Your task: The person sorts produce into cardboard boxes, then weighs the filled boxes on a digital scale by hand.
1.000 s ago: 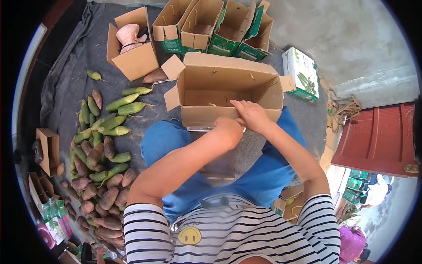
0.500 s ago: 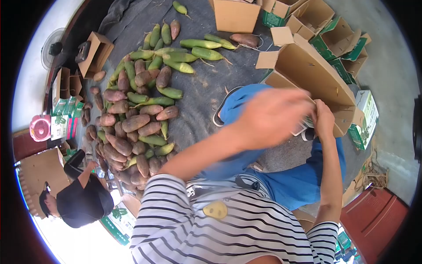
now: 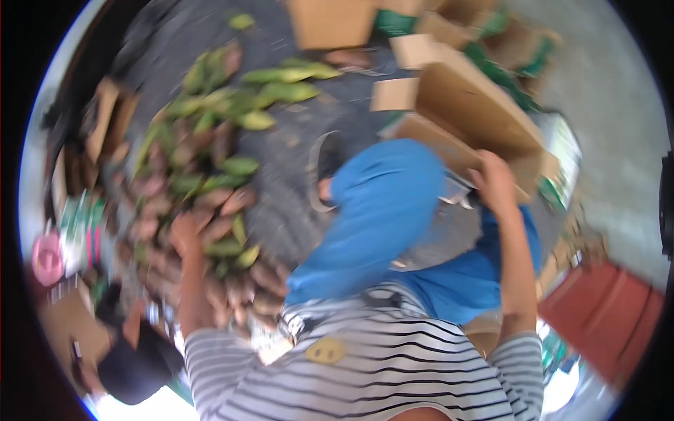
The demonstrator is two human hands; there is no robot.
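Note:
My left hand [image 3: 188,235] rests on a heap of reddish-brown root vegetables [image 3: 242,200] at the left; motion blur hides whether its fingers close round one. Long green radishes [image 3: 281,92] lie among and above them on the dark ground sheet. At the right, my right hand [image 3: 495,181] grips the near wall of an open cardboard box [image 3: 470,105], its fingers bent over the edge. The box is tilted and its flaps are spread. My bent knee in blue trousers [image 3: 393,203] stands between the heap and the box.
More cardboard boxes [image 3: 333,24] stand at the top and upper right, some green outside. A white-and-green carton [image 3: 562,158] is beside the box. Lower left, a person in black [image 3: 140,361] works near a pink round object [image 3: 48,256]. A reddish-brown panel [image 3: 604,316] is lower right.
My left hand has left the box and swung left onto the heap. My right hand stays on the box edge. The whole view has shifted and blurred.

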